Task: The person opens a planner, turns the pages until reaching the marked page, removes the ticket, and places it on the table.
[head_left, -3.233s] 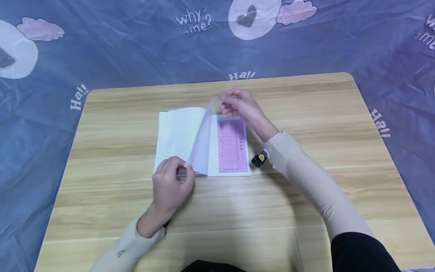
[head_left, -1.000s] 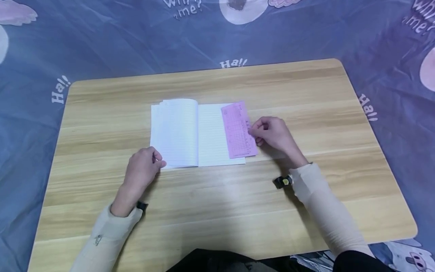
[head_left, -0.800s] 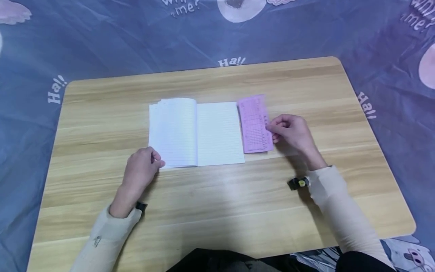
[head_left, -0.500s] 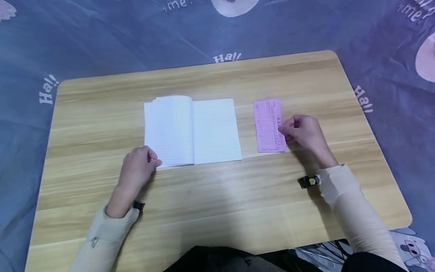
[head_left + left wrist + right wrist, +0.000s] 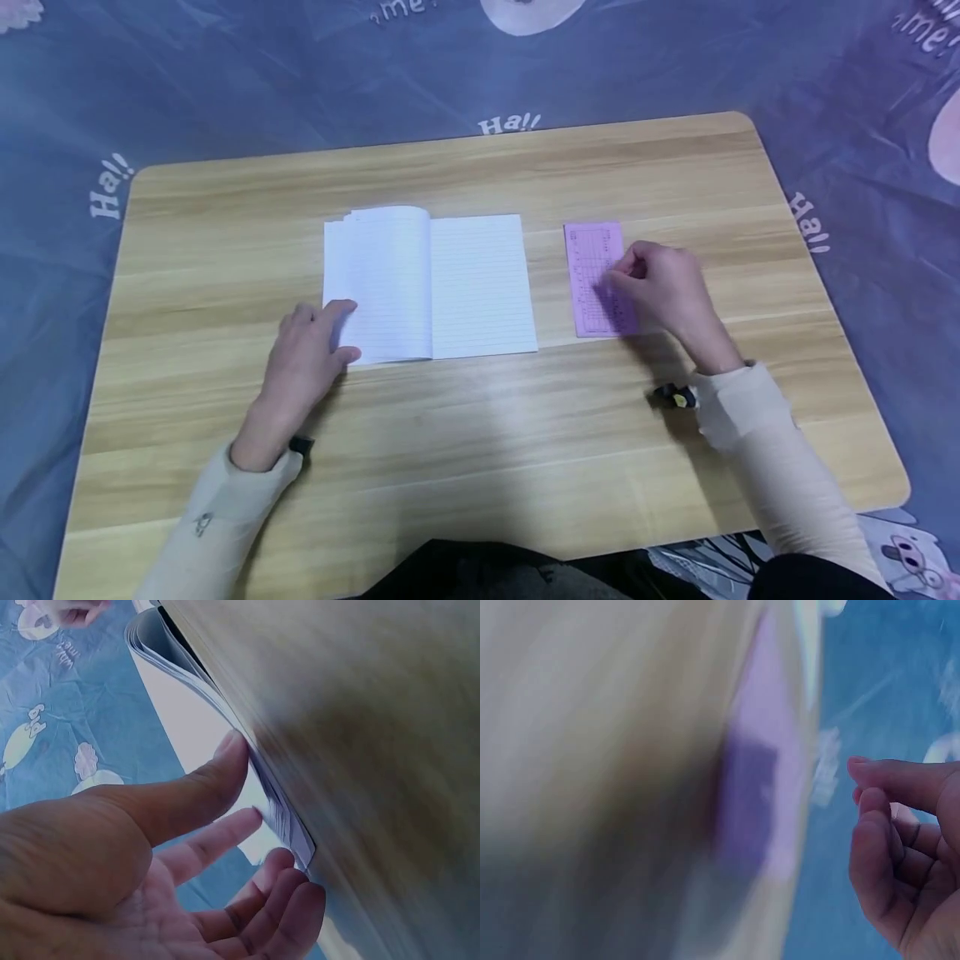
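An open notebook (image 5: 483, 287) with lined white pages lies flat, its left-hand leaves slightly bowed. My left hand (image 5: 303, 354) rests at its lower left corner, index finger and thumb spread over the page. In the left wrist view the thumb (image 5: 225, 754) touches the page edges and the other fingers are loosely bent. A pink printed form (image 5: 588, 250) lies apart, right of the notebook. My right hand (image 5: 667, 287) is above its right side and hides part of it. In the right wrist view that hand (image 5: 907, 855) holds nothing, thumb and fingers loosely bent.
The wood-grain table (image 5: 465, 467) has a rounded far right corner. A blue patterned cloth (image 5: 300, 75) hangs behind it. Small black devices are strapped at both wrists; one (image 5: 675, 396) shows beside the right sleeve. Cables (image 5: 720, 554) lie below the front edge.
A notebook page was turned to the left. My right hand drew the pink form off the right page onto the table and let it go. My left fingers have spread.
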Action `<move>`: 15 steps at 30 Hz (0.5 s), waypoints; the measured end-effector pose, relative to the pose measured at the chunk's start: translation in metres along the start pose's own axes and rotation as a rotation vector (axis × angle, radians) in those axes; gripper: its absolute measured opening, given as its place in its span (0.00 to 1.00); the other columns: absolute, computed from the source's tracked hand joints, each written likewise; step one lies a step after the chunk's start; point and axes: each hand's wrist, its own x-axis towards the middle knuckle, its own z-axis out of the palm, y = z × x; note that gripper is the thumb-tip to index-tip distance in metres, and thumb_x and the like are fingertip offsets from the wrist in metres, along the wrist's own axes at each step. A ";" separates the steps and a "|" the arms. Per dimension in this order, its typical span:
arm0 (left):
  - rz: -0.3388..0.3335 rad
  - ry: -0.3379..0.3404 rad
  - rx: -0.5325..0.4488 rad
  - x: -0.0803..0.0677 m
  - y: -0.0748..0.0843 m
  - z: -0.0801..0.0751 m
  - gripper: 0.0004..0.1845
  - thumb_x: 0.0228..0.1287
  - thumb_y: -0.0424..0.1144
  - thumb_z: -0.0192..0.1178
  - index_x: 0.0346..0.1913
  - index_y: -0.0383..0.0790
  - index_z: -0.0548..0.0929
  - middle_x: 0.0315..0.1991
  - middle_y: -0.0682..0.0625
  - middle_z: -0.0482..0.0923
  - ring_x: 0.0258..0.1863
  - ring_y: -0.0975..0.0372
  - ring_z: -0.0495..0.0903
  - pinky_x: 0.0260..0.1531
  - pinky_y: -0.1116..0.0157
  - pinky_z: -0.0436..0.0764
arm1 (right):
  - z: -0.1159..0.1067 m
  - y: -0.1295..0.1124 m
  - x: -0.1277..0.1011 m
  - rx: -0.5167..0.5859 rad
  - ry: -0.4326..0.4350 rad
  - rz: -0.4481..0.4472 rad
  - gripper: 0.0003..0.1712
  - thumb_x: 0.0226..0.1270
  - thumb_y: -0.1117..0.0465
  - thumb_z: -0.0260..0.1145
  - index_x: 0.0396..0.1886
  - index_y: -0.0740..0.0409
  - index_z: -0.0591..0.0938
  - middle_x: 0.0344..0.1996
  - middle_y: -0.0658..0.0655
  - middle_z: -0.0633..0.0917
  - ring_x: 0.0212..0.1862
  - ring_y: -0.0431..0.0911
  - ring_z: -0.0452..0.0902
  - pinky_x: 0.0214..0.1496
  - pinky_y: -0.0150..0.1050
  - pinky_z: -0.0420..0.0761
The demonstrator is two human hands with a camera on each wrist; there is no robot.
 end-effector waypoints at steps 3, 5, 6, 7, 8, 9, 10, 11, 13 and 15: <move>0.030 0.013 0.019 0.001 -0.003 -0.003 0.34 0.58 0.34 0.73 0.68 0.38 0.74 0.56 0.29 0.68 0.55 0.38 0.66 0.52 0.41 0.69 | 0.014 -0.033 0.003 -0.045 -0.008 -0.189 0.09 0.62 0.58 0.75 0.31 0.56 0.82 0.26 0.53 0.83 0.27 0.47 0.76 0.30 0.41 0.75; 0.063 0.009 0.027 0.003 -0.006 -0.005 0.33 0.58 0.34 0.73 0.67 0.35 0.75 0.65 0.29 0.65 0.65 0.35 0.62 0.61 0.38 0.63 | 0.030 -0.053 0.006 -0.052 -0.058 -0.318 0.08 0.63 0.58 0.74 0.33 0.56 0.83 0.27 0.52 0.83 0.28 0.46 0.77 0.32 0.41 0.78; 0.081 0.002 0.031 0.004 -0.007 -0.007 0.32 0.59 0.35 0.73 0.66 0.34 0.76 0.70 0.30 0.62 0.69 0.35 0.58 0.64 0.37 0.58 | 0.038 -0.062 0.007 -0.056 -0.088 -0.374 0.08 0.64 0.59 0.74 0.35 0.56 0.83 0.28 0.52 0.84 0.29 0.45 0.78 0.33 0.40 0.79; 0.097 -0.006 0.034 0.005 -0.007 -0.009 0.30 0.61 0.36 0.72 0.65 0.33 0.77 0.72 0.31 0.60 0.72 0.35 0.54 0.67 0.37 0.55 | 0.046 -0.069 0.008 -0.060 -0.116 -0.427 0.08 0.63 0.59 0.74 0.36 0.56 0.84 0.29 0.51 0.84 0.30 0.45 0.78 0.34 0.40 0.80; 0.112 -0.013 0.035 0.007 -0.007 -0.010 0.27 0.63 0.37 0.70 0.64 0.32 0.78 0.73 0.31 0.59 0.73 0.35 0.53 0.68 0.36 0.53 | 0.054 -0.075 0.008 -0.065 -0.143 -0.471 0.08 0.64 0.60 0.73 0.38 0.57 0.84 0.29 0.52 0.84 0.30 0.45 0.79 0.35 0.40 0.80; 0.127 -0.013 0.036 0.010 -0.007 -0.012 0.24 0.65 0.39 0.68 0.62 0.32 0.79 0.73 0.32 0.61 0.73 0.36 0.54 0.68 0.37 0.53 | 0.061 -0.080 0.008 -0.075 -0.163 -0.509 0.08 0.64 0.61 0.73 0.40 0.59 0.84 0.29 0.53 0.83 0.31 0.45 0.79 0.36 0.40 0.81; 0.145 -0.005 0.042 0.013 -0.007 -0.013 0.21 0.67 0.39 0.66 0.58 0.32 0.81 0.69 0.32 0.67 0.70 0.37 0.61 0.66 0.38 0.59 | 0.068 -0.082 0.008 -0.094 -0.169 -0.545 0.10 0.63 0.61 0.73 0.41 0.60 0.85 0.29 0.53 0.83 0.30 0.46 0.79 0.36 0.40 0.81; 0.158 0.009 0.054 0.018 -0.006 -0.014 0.17 0.69 0.41 0.64 0.54 0.32 0.83 0.64 0.33 0.73 0.66 0.38 0.68 0.63 0.39 0.65 | 0.073 -0.084 0.007 -0.106 -0.172 -0.564 0.11 0.63 0.62 0.74 0.42 0.60 0.85 0.29 0.54 0.83 0.30 0.46 0.79 0.36 0.41 0.80; 0.163 0.054 0.081 0.030 -0.003 -0.015 0.14 0.71 0.42 0.61 0.45 0.33 0.85 0.50 0.35 0.82 0.53 0.41 0.79 0.52 0.42 0.74 | 0.080 -0.085 0.005 -0.125 -0.168 -0.587 0.12 0.62 0.63 0.74 0.43 0.61 0.85 0.28 0.54 0.82 0.29 0.46 0.78 0.36 0.42 0.80; 0.140 0.093 0.123 0.045 0.002 -0.016 0.14 0.72 0.43 0.61 0.38 0.34 0.85 0.38 0.38 0.84 0.39 0.44 0.82 0.39 0.45 0.78 | 0.083 -0.084 0.003 -0.137 -0.153 -0.600 0.12 0.61 0.63 0.74 0.42 0.62 0.85 0.28 0.54 0.82 0.29 0.47 0.77 0.36 0.43 0.80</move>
